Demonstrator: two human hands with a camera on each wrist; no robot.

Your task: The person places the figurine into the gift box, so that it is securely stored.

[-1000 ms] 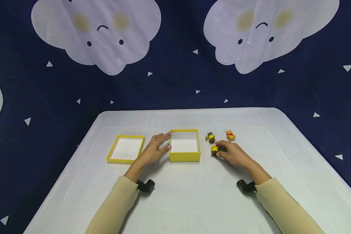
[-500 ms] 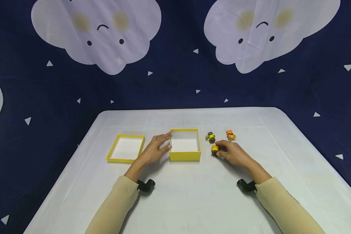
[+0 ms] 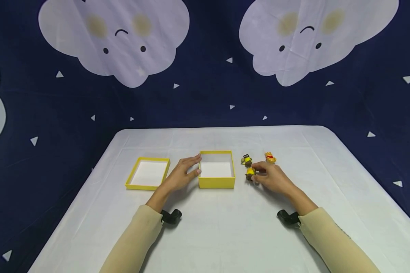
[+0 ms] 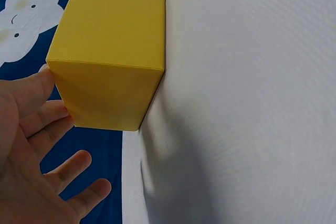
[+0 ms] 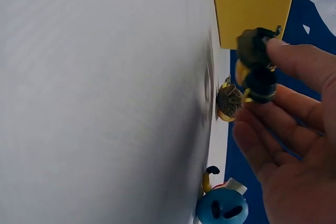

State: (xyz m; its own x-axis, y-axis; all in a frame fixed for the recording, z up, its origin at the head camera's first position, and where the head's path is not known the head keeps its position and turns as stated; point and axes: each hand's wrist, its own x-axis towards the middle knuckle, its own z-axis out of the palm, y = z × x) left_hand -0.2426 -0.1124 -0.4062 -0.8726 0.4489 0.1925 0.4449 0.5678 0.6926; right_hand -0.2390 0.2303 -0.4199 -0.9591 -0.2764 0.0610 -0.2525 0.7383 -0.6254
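Note:
My right hand (image 3: pixel 271 177) pinches a small yellow-and-brown toy figurine (image 3: pixel 250 173) between thumb and fingers. In the right wrist view this figurine (image 5: pixel 254 66) is slightly blurred and stands off the white tabletop. Close behind it lies a second toy figurine (image 3: pixel 247 160), yellow and brown with black eyepieces. An orange bear figurine (image 3: pixel 270 157) in a red top sits farther back on the right. My left hand (image 3: pixel 182 173) rests its fingertips on the left side of an uncovered yellow box (image 3: pixel 216 183) with a white inside. In the left wrist view its fingers are spread.
A shallow yellow lid (image 3: pixel 141 187) lies inside up, left of the box. At the bottom of the right wrist view is a round blue thing (image 5: pixel 223 205) with dark spots. A navy cloth (image 3: pixel 205 98) with clouds hangs behind the white table (image 3: pixel 218 227).
My right hand has shifted the pinched figurine slightly left and away from me, and its tilt differs. My left hand and the box stay in place.

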